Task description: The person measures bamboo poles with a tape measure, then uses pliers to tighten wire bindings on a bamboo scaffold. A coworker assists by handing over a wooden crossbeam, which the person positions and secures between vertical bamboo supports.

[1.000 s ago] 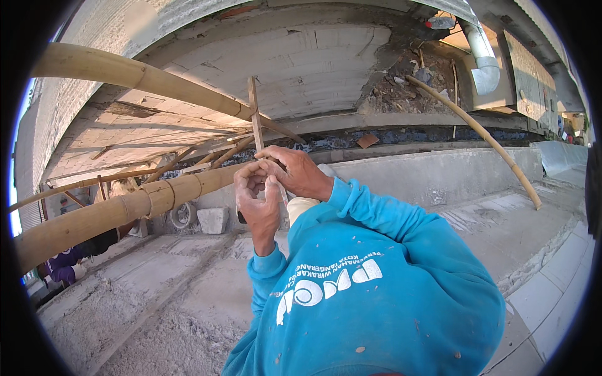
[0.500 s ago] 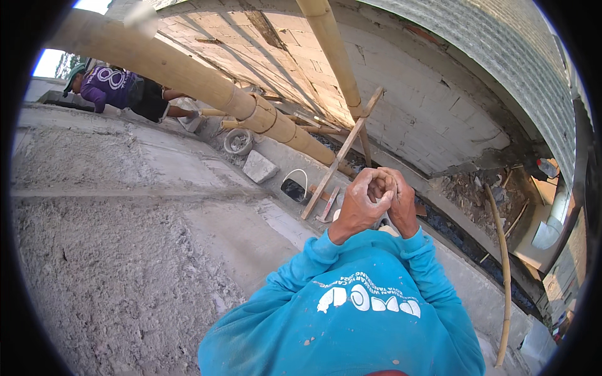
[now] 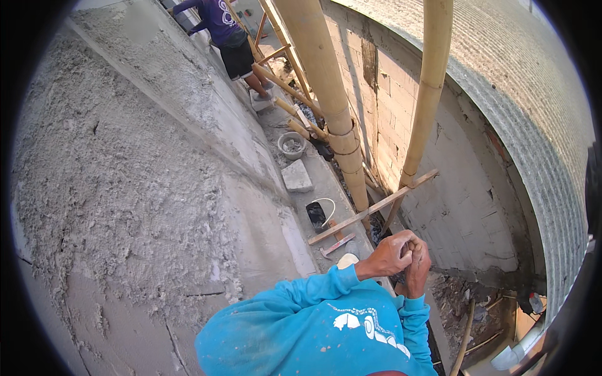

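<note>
My left hand [image 3: 387,256] and my right hand [image 3: 417,269] are brought together in front of my turquoise sweatshirt [image 3: 301,326]. Their fingers curl inward and press against each other, with grey dust on the skin. Whatever lies between them, if anything, is hidden. Beside my left forearm, a hammer-like tool [image 3: 337,244] with an orange handle rests on the concrete ledge. A black bucket [image 3: 316,215] with a pale looped handle stands just beyond it.
A wooden slat [image 3: 376,205] crosses by two thick bamboo poles [image 3: 329,88]. Farther along the ledge are a concrete block [image 3: 296,176] and a grey mortar tub [image 3: 292,145]. A co-worker in purple [image 3: 219,22] stands there. Rough plastered wall [image 3: 138,175] fills the left; rubble [image 3: 451,307] lies lower right.
The view has swung round, so the wall and poles stand more upright in it. My hands have drawn closer together; the gap between their curled fingers has narrowed.
</note>
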The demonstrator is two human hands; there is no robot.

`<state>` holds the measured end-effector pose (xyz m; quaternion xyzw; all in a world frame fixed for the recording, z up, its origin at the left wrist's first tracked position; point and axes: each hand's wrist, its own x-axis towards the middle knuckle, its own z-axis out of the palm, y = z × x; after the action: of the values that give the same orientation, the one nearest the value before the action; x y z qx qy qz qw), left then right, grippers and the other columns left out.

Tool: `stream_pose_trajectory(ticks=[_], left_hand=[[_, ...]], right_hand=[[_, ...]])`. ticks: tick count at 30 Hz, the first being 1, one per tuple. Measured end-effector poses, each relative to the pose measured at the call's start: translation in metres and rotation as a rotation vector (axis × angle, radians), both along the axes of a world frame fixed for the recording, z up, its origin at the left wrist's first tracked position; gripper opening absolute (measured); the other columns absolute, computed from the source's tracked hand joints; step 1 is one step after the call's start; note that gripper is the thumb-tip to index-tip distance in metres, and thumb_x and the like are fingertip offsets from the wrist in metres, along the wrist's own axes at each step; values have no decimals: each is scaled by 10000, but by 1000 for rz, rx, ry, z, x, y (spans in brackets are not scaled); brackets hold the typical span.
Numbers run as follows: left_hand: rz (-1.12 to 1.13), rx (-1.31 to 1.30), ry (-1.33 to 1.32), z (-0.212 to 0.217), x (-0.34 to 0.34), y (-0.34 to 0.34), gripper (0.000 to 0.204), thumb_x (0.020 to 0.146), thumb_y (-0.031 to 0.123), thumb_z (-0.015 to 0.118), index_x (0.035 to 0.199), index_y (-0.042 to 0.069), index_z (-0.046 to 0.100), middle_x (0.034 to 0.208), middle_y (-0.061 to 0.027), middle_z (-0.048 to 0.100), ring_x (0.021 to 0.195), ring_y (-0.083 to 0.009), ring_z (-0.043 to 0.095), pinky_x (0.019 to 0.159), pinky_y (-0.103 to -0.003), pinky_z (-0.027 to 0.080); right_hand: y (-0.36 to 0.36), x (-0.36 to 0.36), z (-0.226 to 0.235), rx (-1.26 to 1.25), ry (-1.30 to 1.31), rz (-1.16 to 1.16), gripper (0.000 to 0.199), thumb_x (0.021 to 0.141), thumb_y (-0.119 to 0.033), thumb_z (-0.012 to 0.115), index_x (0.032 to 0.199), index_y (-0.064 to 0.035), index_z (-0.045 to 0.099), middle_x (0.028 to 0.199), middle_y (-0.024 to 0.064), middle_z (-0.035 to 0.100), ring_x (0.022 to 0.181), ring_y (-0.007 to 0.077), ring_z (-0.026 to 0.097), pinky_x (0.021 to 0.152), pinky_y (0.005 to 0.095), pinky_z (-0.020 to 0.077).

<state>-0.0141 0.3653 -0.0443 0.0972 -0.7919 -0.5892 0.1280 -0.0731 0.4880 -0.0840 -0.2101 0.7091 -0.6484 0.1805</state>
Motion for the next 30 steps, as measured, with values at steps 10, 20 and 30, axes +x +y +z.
stream_pose_trajectory(ticks=[10,20,30], left_hand=[[90,-30,-14,-15,2,-3,252,837,106,601,1069,15,638,886,-120,648,805,-214,642,738,-336,520],[-351,-421,-744,-129,76,-43,467,737,272,739,1130,22,703,1044,-190,719,975,-370,685,845,-474,536],[-541,-239,-1032,-175,121,-37,531,771,354,707,1162,-4,716,1183,-220,697,1131,-375,653,956,-467,503]], right_hand=[[-5,-5,-2,-29,19,90,504,1075,-431,424,1184,18,625,1113,134,656,990,209,630,871,345,503],[64,-15,-144,665,126,618,430,935,-350,667,1145,24,694,1080,175,721,951,310,687,854,387,530],[125,11,-217,550,-502,756,378,897,-298,723,1088,27,689,1040,121,709,979,193,645,891,333,493]])
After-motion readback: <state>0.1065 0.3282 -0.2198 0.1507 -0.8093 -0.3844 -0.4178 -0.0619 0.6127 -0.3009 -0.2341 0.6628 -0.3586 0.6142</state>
